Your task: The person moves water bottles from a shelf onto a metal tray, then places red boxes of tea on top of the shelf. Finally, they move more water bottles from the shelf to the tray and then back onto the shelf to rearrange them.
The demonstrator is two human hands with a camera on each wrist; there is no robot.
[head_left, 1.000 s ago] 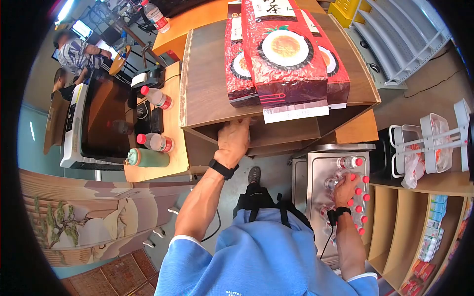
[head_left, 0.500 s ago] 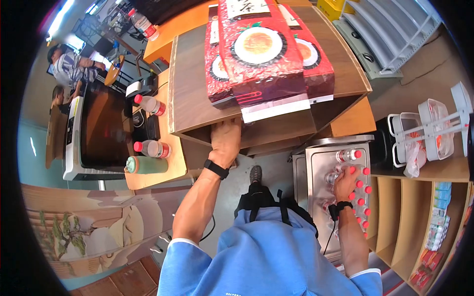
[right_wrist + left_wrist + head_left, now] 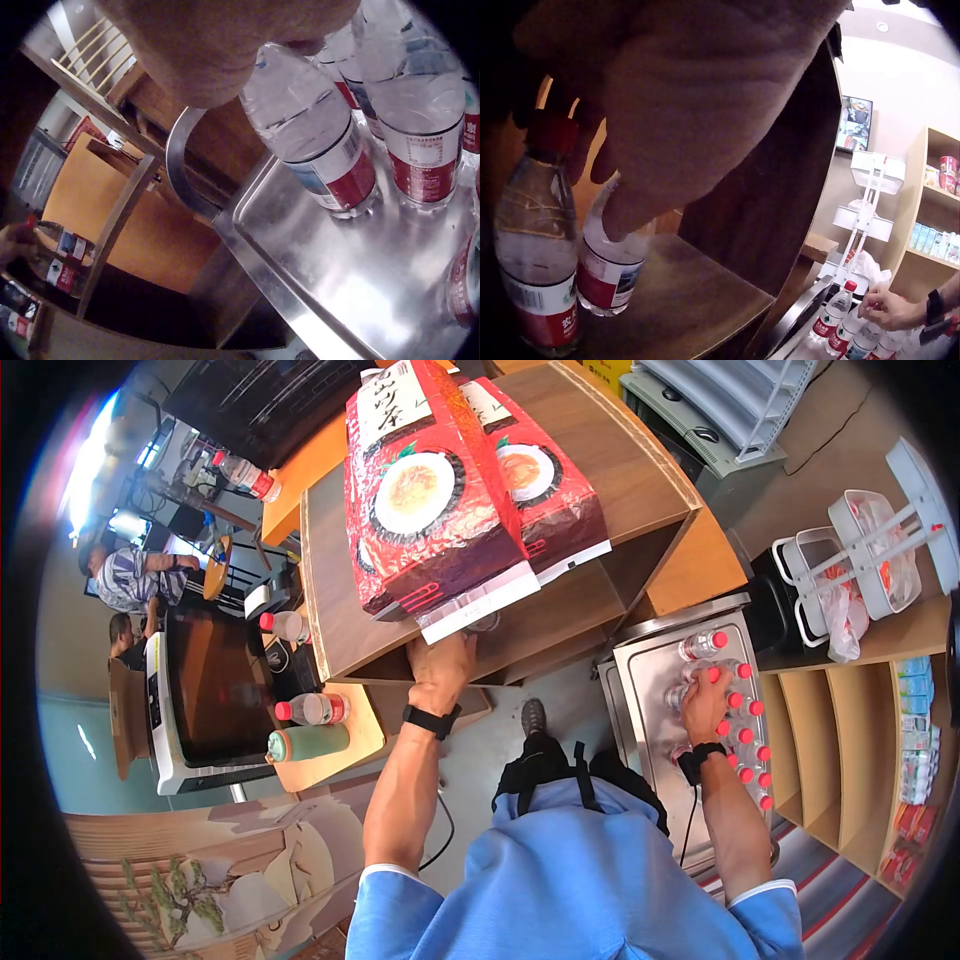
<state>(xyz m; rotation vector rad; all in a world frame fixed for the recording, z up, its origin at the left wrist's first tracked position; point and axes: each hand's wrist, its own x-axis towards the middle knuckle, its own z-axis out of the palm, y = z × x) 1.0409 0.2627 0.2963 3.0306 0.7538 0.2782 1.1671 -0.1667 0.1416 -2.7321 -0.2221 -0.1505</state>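
Note:
My left hand (image 3: 441, 668) reaches into the open front of a brown wooden cabinet (image 3: 560, 600). In the left wrist view its thumb and fingers grip the upper part of a water bottle (image 3: 607, 281) with a red and white label, upright on the shelf board. A second red-capped bottle (image 3: 540, 262) stands close beside it. My right hand (image 3: 704, 710) holds a water bottle (image 3: 330, 161) by its top over the steel cart (image 3: 650, 740). That bottle leans slightly in the right wrist view, its cap hidden by the hand. Several more bottles (image 3: 420, 142) crowd next to it.
Red packages (image 3: 430, 510) lie on top of the cabinet. At left, a green flask (image 3: 315, 742) and another bottle (image 3: 318, 709) sit on a wooden ledge. White baskets (image 3: 870, 550) and a wooden rack (image 3: 840, 730) flank the cart at right. Two people are in the background.
The head view has turned, so cabinet and packages shift left and tilt in it. My left hand stays in the cabinet; my right hand stays at the bottles on the cart.

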